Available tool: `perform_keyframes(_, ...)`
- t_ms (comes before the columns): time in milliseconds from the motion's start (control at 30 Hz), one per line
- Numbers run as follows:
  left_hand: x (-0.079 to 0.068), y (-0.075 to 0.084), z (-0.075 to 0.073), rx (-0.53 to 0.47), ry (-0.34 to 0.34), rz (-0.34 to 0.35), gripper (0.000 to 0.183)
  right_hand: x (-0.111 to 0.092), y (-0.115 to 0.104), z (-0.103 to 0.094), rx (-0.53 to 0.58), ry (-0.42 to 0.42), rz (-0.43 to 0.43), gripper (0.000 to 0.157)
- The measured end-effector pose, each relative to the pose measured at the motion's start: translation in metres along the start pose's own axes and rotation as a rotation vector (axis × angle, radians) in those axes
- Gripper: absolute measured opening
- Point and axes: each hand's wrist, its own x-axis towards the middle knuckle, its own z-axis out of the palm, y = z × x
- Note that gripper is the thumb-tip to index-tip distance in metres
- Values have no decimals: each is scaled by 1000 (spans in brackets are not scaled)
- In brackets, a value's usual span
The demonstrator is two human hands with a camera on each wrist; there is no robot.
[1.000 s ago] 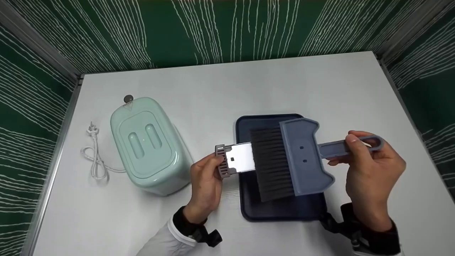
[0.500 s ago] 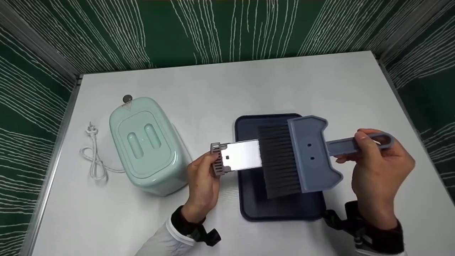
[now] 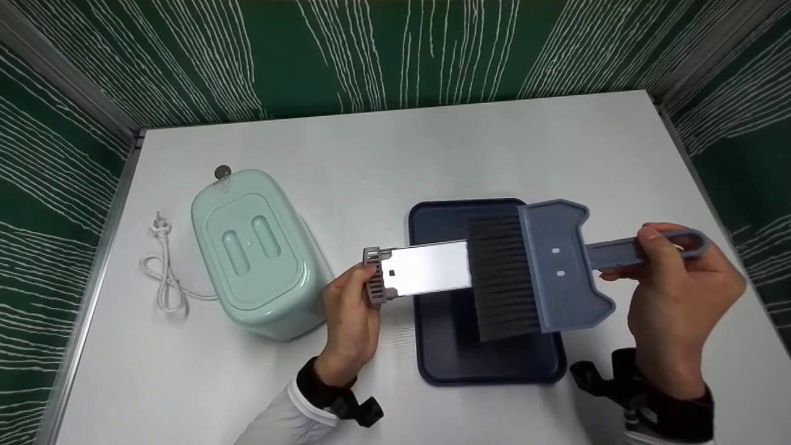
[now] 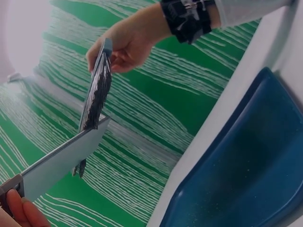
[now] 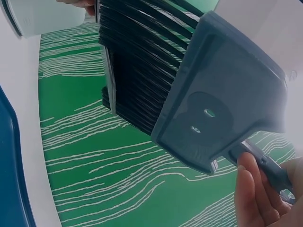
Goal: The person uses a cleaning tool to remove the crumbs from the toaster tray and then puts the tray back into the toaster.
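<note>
My left hand (image 3: 352, 315) pinches the grey slotted end of a flat, shiny metal crumb tray (image 3: 426, 269). My right hand (image 3: 686, 296) grips the handle of a blue-grey hand brush (image 3: 565, 266) with dark bristles (image 3: 502, 278). In the head view the bristles cover the crumb tray's far end. From the left wrist, the brush (image 4: 97, 90) hangs across the tip of the crumb tray (image 4: 66, 156), bristles against its edge. Both are held above a dark blue rectangular tray (image 3: 432, 364). In the right wrist view the bristles (image 5: 142, 61) spread around the crumb tray's edge.
A mint-green toaster (image 3: 259, 247) with a covered top stands left of my left hand. Its white cord and plug (image 3: 164, 266) lie on the white table (image 3: 371, 161) further left. Green walls with white streaks enclose the table at the back and sides.
My right hand has drawn the brush rightward along the crumb tray, uncovering more of the metal. My left hand has shifted slightly left with the crumb tray.
</note>
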Motion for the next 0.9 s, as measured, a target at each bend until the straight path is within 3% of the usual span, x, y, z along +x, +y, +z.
perform_keyframes(900, 3, 2, 0, -27, 8, 21, 27, 12, -10, -10, -115, 32, -80, 9)
